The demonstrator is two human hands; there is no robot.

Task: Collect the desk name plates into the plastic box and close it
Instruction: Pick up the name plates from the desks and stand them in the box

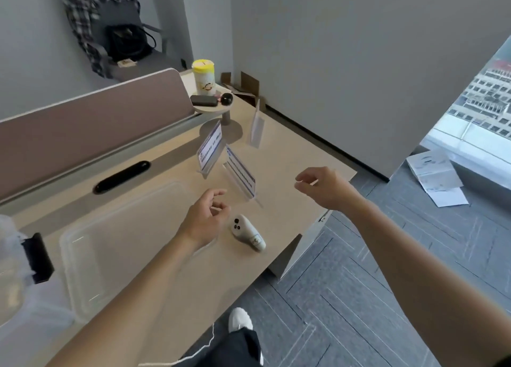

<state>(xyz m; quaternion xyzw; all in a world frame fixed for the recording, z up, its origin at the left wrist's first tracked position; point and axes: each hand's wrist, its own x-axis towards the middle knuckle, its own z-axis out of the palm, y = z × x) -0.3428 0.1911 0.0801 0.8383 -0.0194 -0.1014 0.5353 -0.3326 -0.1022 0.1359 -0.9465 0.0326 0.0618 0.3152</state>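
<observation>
Head view, task progress: nothing collected yet, by the look of it. All three desk name plates stand on the worktop [290, 156], and the plastic box [116, 245] appears to hold none.
Head view, plastic box: clear and shallow, lying on the worktop at the near left. It is hard to tell whether this is the box itself or its lid; no separate lid can be made out.
Head view, first name plate [210, 149]: upright, printed face showing, beyond the box's far right corner.
Head view, second name plate [241, 176]: upright and angled, just right of the first, further from the box.
Head view, third name plate [257, 127]: seen nearly edge-on, further right and back from the box, well apart from the other two.
Head view, left hand [206, 218]: reaching out over the box's right edge, fingers loosely curled, grip partly open and empty, short of the second plate.
Head view, right hand [325, 186]: raised well right of the box, past the second plate, fingers curled with thumb near forefinger; grip narrow, and it seems to hold nothing.
Head view, still to do: judged from this, picking up all three plates, placing them in the box, then closing it.
Head view, white controller [248, 233]: lying just right of the box, below the left hand.
</observation>
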